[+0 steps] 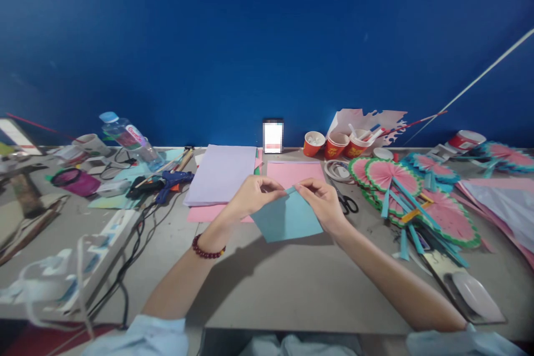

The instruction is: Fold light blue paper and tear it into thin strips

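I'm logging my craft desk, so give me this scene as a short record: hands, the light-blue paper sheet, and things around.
Left hand: pinches the upper edge of the light-blue paper sheet; dark-red beaded bracelet on wrist
Right hand: pinches the same edge, beside the left
Sheet: held above the grey table; upper edge looks folded
Left side: lavender paper stack, dark-blue glue gun
Right side: black-handled scissors, round pink-and-green paper fans
Behind: pink paper, red paper cups

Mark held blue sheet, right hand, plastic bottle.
Held blue sheet (287, 218): head view, middle of its face.
Right hand (324, 203): head view, back of the hand.
Plastic bottle (134, 138): head view, middle of its body.
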Demonstrator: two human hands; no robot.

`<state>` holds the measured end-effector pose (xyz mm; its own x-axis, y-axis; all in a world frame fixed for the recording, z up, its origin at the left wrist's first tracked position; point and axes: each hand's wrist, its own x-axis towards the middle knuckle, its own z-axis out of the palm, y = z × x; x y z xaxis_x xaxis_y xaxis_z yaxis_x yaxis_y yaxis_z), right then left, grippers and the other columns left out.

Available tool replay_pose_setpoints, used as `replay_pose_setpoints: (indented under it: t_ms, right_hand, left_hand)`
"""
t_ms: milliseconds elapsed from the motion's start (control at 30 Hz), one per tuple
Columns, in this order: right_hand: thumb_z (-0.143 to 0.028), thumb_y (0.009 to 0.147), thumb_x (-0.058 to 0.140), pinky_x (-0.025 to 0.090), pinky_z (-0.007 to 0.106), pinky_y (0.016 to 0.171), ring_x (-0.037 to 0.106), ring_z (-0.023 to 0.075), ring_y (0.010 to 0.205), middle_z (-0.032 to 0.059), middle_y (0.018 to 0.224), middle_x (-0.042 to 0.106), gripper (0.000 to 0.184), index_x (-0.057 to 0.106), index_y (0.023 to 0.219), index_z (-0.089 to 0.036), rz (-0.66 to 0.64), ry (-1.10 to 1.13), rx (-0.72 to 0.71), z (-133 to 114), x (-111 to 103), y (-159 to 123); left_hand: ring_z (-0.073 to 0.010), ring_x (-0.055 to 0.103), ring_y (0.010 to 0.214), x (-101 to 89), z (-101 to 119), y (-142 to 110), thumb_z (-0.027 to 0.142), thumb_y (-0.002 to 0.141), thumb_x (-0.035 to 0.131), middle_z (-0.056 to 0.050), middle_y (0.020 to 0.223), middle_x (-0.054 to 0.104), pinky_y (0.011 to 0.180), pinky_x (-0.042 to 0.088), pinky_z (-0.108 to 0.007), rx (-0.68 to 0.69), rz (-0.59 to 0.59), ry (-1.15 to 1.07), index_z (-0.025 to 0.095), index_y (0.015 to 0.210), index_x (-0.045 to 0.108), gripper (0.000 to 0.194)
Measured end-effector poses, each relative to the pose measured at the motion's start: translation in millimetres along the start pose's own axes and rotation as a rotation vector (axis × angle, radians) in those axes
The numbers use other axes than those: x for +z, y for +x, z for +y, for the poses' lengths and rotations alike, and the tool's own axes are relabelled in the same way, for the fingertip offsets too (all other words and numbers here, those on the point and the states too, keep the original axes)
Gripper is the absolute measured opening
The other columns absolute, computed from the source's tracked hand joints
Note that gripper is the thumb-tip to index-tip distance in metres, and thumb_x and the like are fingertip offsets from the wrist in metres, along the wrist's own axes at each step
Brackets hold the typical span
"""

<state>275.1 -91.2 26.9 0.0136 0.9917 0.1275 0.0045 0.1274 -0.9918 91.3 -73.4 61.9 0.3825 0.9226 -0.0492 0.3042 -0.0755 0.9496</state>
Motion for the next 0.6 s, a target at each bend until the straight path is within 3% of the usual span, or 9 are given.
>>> replay_pose_setpoints:
  t_ms: [333,600]
  right_hand:
    - [-0.043,0.074,0.065,0.045,0.027,0.059,0.057,0.0157,0.065,0.0047,0.073,0.065,0.025,0.064,0.072,-0.018,0.002,-0.096,-0.096,-3.9,0.1,-2.7]
    - [-0.045,0.071,0.066,0.044,0.027,0.056,0.055,0.0146,0.061,0.0037,0.069,0.063,0.027,0.062,0.068,-0.018,0.013,-0.075,-0.037,-6.7,1.2,-1.6]
  left_hand:
    - [-0.0147,0.060,0.065,1.5,2.3,-1.2,0.041,0.069,0.069,-0.005,0.071,0.070,0.055,0.045,-0.023,0.019,0.062,0.057,0.016,0.072,0.072,0.025]
    - [-0.0130,0.059,0.062,3.2,-2.8,-1.2,0.040,0.073,0.065,-0.005,0.070,0.069,0.053,0.043,-0.022,0.023,0.027,0.002,0.015,0.073,0.072,0.026]
